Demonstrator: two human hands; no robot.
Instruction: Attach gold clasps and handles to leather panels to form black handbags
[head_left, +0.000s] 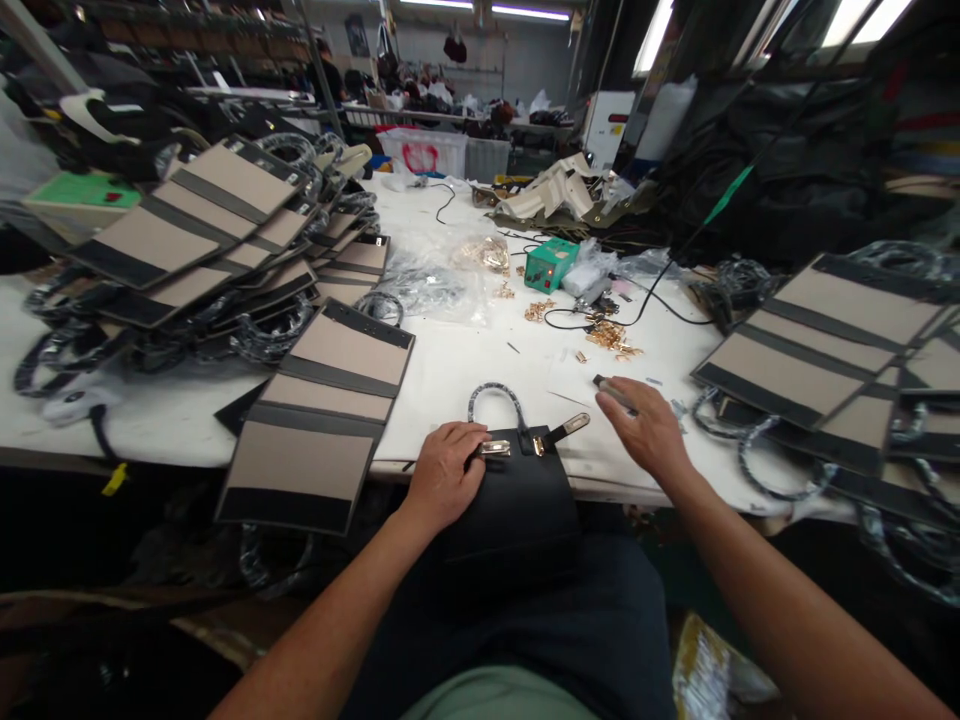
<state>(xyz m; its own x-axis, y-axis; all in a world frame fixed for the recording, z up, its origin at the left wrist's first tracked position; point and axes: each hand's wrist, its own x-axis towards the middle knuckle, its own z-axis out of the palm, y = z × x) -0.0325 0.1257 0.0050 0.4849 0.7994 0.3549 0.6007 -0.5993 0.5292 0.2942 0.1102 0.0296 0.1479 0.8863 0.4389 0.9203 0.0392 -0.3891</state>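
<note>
L hand (448, 470) on blk panel (521, 505) (bin (451, 157) red-marked).

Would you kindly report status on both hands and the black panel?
Left hand on black panel, at metal clasp. Right hand holding dark object, off the panel. Gold hardware loose on table beyond.

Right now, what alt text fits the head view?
The left hand rests on a black panel at the edge of the table; the right hand holds a small dark object. Beige-and-black panels are stacked on both sides, with gold hardware and a green box beyond.
</note>
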